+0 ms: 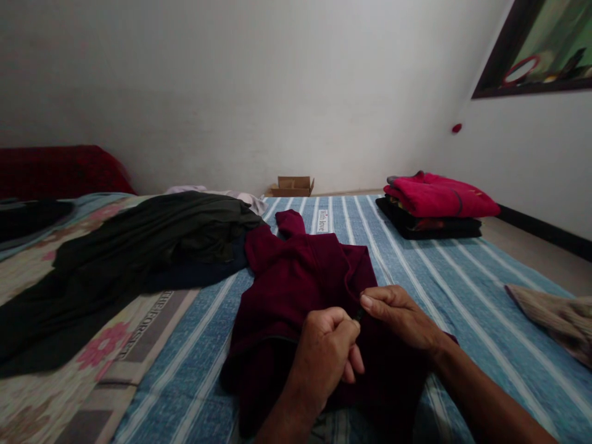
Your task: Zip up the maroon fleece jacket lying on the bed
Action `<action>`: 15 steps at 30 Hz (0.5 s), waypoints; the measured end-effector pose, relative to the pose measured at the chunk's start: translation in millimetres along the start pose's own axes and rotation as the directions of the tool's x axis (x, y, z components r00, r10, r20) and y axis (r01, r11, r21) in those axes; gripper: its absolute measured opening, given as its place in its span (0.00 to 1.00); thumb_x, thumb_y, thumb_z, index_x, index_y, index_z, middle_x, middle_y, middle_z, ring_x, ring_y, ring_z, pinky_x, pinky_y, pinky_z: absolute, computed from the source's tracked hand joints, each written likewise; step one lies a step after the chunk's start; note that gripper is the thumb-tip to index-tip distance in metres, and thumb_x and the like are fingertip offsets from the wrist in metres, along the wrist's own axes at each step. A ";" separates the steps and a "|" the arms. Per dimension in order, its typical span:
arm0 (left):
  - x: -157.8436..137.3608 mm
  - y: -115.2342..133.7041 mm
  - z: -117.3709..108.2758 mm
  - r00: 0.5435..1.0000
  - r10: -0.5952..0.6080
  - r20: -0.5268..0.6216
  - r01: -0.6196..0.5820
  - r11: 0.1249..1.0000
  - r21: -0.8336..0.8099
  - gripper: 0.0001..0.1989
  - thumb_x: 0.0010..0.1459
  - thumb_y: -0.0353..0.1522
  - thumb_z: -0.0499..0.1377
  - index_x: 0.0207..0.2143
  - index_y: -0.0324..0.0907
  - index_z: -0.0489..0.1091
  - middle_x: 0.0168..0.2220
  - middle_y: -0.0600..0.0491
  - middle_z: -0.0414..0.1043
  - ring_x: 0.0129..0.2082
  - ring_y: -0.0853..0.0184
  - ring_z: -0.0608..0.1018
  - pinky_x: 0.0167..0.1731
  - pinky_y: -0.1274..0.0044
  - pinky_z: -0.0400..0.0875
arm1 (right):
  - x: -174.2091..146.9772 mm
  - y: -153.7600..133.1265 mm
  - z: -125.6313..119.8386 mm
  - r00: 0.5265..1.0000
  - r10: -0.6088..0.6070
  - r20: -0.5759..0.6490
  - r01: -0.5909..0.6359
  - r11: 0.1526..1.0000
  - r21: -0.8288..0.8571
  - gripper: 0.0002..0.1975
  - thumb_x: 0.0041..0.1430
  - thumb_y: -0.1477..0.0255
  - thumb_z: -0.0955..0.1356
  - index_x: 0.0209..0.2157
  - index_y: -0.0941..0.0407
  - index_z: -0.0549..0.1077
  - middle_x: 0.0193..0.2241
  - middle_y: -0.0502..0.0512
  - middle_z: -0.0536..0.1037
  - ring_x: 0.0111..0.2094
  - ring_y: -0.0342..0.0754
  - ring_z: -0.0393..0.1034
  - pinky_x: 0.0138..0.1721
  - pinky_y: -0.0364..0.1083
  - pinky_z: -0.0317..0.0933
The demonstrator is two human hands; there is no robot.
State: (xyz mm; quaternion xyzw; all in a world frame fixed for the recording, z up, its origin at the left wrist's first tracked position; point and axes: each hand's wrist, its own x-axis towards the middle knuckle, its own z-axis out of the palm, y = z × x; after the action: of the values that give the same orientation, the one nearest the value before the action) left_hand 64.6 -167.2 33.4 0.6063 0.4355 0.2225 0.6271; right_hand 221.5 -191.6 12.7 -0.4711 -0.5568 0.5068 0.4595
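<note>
A maroon jacket (296, 280) lies spread and rumpled on the blue striped bed cover, one sleeve stretching away toward the wall. My left hand (326, 348) is closed in a pinch at a small dark strip on the jacket's edge, which looks like part of a zipper. Just to its right, my right hand (402, 314) pinches the same edge between thumb and fingers. The two hands are close together over the jacket's right side. Their fingers partly hide the dark strip, and the near part of the jacket is in deep shadow.
Dark green clothing (139, 240) is heaped at the left on a flowered cover. At the back right stands a folded stack with a pink garment (444, 194) on top. A beige knitted item (555, 314) lies at the right edge. A cardboard box (293, 186) is by the wall.
</note>
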 end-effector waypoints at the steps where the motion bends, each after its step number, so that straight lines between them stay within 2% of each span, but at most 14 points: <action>1: 1.0 1.1 0.5 1.000 -0.012 0.006 0.012 1.000 0.003 0.11 0.49 0.33 0.50 0.15 0.41 0.59 0.10 0.55 0.66 0.07 0.75 0.61 0.09 0.84 0.51 | -0.5 1.3 -0.7 1.000 0.006 -0.006 -0.006 1.000 0.009 0.24 0.57 0.56 0.63 0.18 0.56 0.52 0.17 0.43 0.49 0.19 0.37 0.41 0.19 0.41 0.38; 8: 4.4 3.2 1.7 1.000 -0.021 0.008 0.021 0.999 0.029 0.11 0.49 0.33 0.51 0.15 0.41 0.60 0.10 0.55 0.66 0.07 0.75 0.61 0.09 0.84 0.51 | -0.7 6.6 -2.8 0.998 -0.038 -0.040 0.038 0.999 -0.004 0.24 0.57 0.57 0.63 0.17 0.56 0.52 0.17 0.43 0.48 0.20 0.38 0.41 0.20 0.41 0.39; 15: 6.7 -0.8 1.9 1.000 -0.001 0.019 0.000 0.999 0.052 0.12 0.50 0.33 0.51 0.16 0.41 0.60 0.10 0.55 0.66 0.07 0.76 0.61 0.09 0.84 0.51 | 1.6 10.3 -6.3 0.999 -0.031 -0.025 0.031 0.999 0.011 0.24 0.56 0.56 0.64 0.18 0.56 0.52 0.17 0.43 0.48 0.20 0.38 0.41 0.20 0.41 0.40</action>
State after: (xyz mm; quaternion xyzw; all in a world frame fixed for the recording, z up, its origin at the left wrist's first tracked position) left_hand 69.5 -162.9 30.5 0.6244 0.4351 0.2054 0.6153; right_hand 228.1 -188.7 2.8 -0.4660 -0.5556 0.4968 0.4767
